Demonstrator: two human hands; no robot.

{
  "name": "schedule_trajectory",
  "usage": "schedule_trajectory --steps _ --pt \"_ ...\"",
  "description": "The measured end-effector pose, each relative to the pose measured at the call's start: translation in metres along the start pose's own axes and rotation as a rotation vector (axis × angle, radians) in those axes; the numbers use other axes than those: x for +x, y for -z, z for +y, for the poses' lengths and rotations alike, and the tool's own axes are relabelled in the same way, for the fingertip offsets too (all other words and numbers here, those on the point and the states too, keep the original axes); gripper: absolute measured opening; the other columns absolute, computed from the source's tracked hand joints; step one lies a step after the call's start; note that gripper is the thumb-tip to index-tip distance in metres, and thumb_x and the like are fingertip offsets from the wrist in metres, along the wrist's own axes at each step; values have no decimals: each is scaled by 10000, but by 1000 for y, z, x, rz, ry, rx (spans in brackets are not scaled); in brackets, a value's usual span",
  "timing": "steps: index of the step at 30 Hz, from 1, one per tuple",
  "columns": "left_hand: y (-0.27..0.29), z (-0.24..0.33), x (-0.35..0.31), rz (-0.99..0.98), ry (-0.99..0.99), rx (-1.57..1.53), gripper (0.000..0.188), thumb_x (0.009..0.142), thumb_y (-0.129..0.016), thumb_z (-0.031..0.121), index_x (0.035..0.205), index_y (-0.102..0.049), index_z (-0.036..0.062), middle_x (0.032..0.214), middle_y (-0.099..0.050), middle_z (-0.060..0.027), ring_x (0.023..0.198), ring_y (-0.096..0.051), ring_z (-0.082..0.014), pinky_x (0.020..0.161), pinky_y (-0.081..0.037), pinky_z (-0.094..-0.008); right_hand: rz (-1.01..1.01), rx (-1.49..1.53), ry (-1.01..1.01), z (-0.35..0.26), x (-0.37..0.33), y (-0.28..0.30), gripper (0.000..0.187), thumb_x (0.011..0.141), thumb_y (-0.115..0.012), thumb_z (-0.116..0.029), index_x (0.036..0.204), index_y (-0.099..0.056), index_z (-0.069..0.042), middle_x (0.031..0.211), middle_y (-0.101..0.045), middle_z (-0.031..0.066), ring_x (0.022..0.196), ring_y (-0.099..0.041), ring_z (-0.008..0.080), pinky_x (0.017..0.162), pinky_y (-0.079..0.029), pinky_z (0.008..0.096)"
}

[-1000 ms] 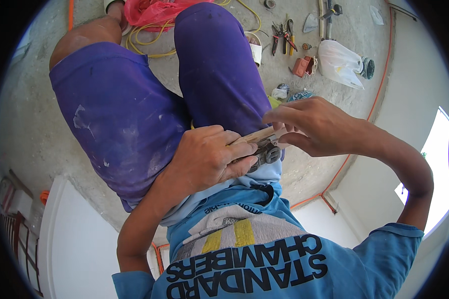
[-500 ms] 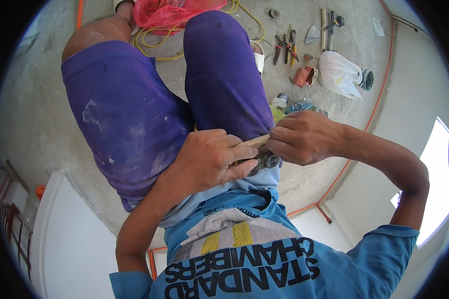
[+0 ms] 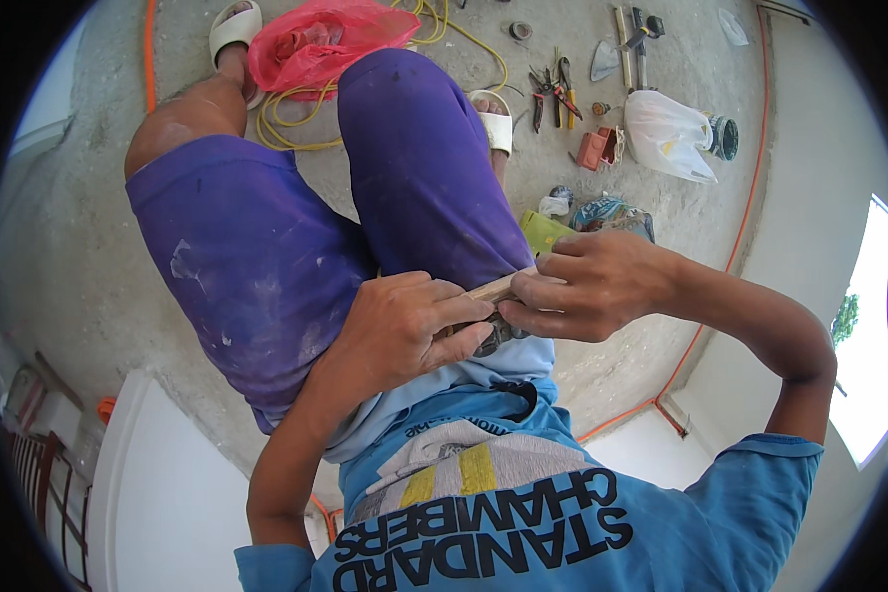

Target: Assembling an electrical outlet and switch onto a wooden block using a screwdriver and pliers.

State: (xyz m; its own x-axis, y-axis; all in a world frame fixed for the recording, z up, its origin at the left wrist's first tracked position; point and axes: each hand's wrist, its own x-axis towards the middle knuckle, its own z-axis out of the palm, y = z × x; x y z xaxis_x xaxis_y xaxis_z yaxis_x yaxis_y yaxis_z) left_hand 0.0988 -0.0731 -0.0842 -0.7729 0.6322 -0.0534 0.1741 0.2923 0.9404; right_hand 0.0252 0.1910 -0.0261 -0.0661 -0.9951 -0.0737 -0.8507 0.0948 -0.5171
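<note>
At my waist, a pale tan strap (image 3: 493, 289) runs between my two hands, with a dark buckle-like piece (image 3: 499, 337) just below it. My left hand (image 3: 405, 324) pinches the strap's left part, thumb and fingers close together beside the dark piece. Bent fingers of my right hand (image 3: 594, 286) grip the strap's other end near my right hip. Part of the strap and the dark piece is hidden behind the fingers. Purple trousers (image 3: 257, 257) cover my legs, and a blue shirt (image 3: 661, 513) lies below the hands.
Pliers (image 3: 564, 89), a hammer (image 3: 642, 49), a trowel (image 3: 604, 61) and a red box (image 3: 593, 150) lie on the concrete floor. Nearby are a white plastic bag (image 3: 656, 128) and a can (image 3: 724, 138). Yellow cord (image 3: 291, 116) lies by a pink bag (image 3: 296, 39). A wall stands right.
Both hands have shifted slightly left and stay on the strap. My right fingers have loosened a little from their tighter curl. The view has tilted, so both slippers now show.
</note>
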Motion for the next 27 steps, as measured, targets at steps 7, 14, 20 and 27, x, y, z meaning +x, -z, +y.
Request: schedule_trajectory --steps 7,14,20,27 --pt "1 2 2 2 -6 -10 224 828 -808 278 1001 -796 136 884 -744 -34 712 -654 -200 626 -529 -337 83 -59 257 20 9 -7 208 793 -702 -132 947 -692 7 824 -541 36 736 -600 148 565 -524 294" --pt "3 12 -1 20 -63 137 234 816 -814 280 999 -791 136 863 -710 -11 670 -604 -182 593 -507 -332 -194 384 -220 4 31 9 237 834 -705 -224 846 -636 2 754 -558 112 712 -629 207 548 -513 393" --pt "9 10 0 -54 31 56 264 792 -824 259 1018 -793 126 895 -728 -22 665 -605 -186 588 -506 -332 15 972 -800 41 3 17 474 1025 -597 -475 968 -610 -5 687 -582 104 592 -548 222 578 -430 388" --pt "8 1 0 -51 78 -102 244 774 -831 181 989 -795 70 923 -768 -86 631 -625 -212 576 -509 -327 801 292 -1525 127 -117 -96 244 934 -682 -288 927 -663 -45 807 -702 147 743 -681 346 672 -511 465"
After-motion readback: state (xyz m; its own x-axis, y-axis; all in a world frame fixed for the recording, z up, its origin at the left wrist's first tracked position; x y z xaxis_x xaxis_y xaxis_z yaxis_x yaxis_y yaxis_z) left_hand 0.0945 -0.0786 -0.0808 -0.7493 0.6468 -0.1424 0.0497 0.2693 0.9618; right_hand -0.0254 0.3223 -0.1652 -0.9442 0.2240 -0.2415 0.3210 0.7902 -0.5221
